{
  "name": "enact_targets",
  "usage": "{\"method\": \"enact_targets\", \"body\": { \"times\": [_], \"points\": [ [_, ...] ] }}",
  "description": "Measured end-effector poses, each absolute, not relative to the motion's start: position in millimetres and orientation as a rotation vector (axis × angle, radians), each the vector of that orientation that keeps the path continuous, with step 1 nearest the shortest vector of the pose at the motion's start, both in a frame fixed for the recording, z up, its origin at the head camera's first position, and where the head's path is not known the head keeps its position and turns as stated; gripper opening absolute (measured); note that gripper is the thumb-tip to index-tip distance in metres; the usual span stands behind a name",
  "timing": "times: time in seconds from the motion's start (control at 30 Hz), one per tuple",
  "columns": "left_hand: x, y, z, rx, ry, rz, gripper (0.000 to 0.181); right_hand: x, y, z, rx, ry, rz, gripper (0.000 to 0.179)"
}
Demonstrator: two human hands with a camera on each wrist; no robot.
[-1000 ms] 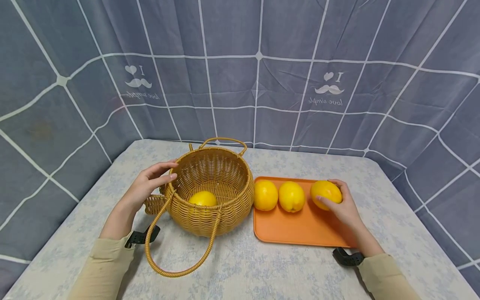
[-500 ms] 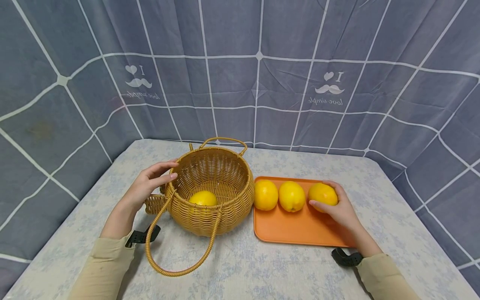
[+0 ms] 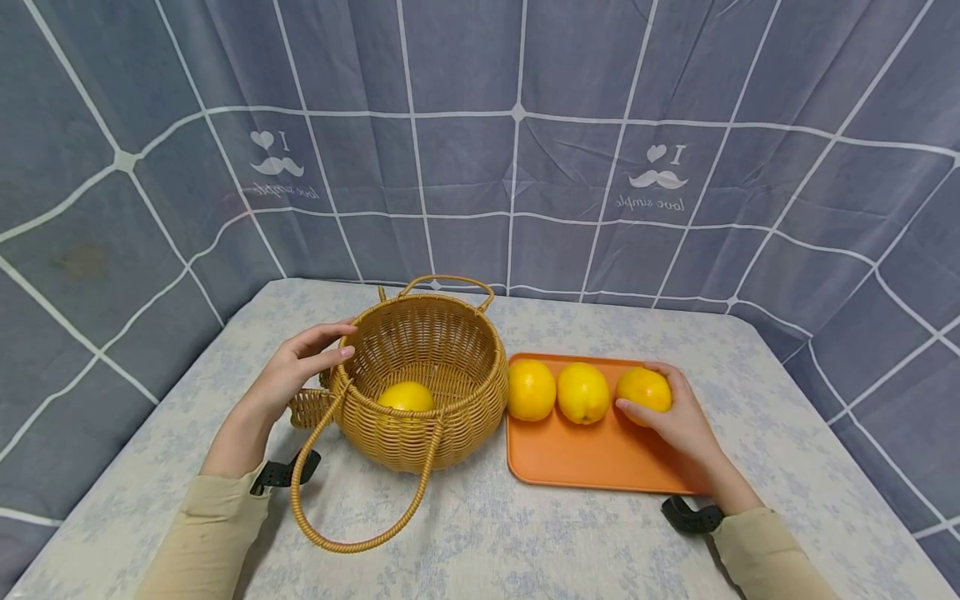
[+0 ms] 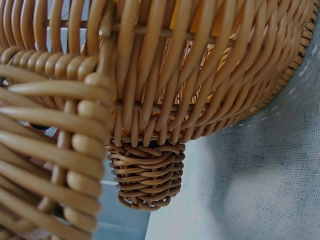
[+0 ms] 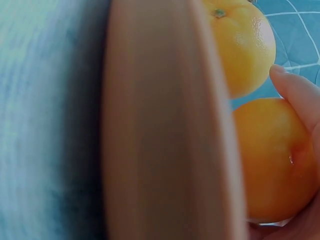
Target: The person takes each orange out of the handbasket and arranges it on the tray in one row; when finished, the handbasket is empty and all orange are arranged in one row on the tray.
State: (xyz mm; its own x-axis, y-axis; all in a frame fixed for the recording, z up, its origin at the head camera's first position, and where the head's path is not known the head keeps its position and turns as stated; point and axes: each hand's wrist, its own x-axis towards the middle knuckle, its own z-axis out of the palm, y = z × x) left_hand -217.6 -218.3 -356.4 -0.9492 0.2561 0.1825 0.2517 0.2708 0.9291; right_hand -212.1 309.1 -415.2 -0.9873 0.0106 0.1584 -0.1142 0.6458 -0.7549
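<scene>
A round wicker basket (image 3: 405, 446) stands at the left with one orange (image 3: 406, 397) inside it. My left hand (image 3: 288, 367) holds the basket's left rim, thumb tip over the edge. In the left wrist view the basket's woven wall (image 4: 165, 75) fills the upper part and hides most of that hand. To the right, an orange tray (image 3: 585, 458) bears two oranges side by side, a left one (image 3: 532, 390) and a middle one (image 3: 583, 393). My right hand (image 3: 686, 421) grips a third orange (image 3: 645, 392) over the tray, thumb in front and fingers behind.
One basket handle (image 3: 360, 547) loops down over the front; the other handle (image 3: 447, 277) stands up at the back. The tray's left edge meets the basket's side. A grey-blue curtain (image 3: 465, 167) surrounds the patterned tablecloth (image 3: 510, 550).
My right hand has shifted slightly left and toward me with its orange, closer to the middle one. The left hand and basket stay put.
</scene>
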Motion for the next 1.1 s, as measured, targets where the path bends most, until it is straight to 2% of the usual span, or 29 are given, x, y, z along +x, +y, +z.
{"method": "enact_targets", "body": {
  "times": [0.4, 0.6, 0.87, 1.1],
  "points": [
    [-217.9, -218.1, -356.5, 0.492, 2.492, 1.829, 0.043, -212.3, 307.1, -417.6, 0.118, -2.767, 1.203, 0.074],
    [-217.8, -218.2, -356.6, 0.496, 2.493, 1.828, 0.044, -210.2, 312.3, -410.5, 0.291, -2.842, 1.202, 0.07],
    [-217.4, -218.6, -356.7, 0.492, 2.5, 1.818, 0.044, -206.5, 327.8, -403.0, 0.509, -2.927, 1.344, 0.076],
    [-216.7, -218.2, -355.8, 0.492, 2.501, 1.812, 0.044, -208.0, 333.8, -403.1, 0.579, -2.907, 1.353, 0.078]
  ]
}}
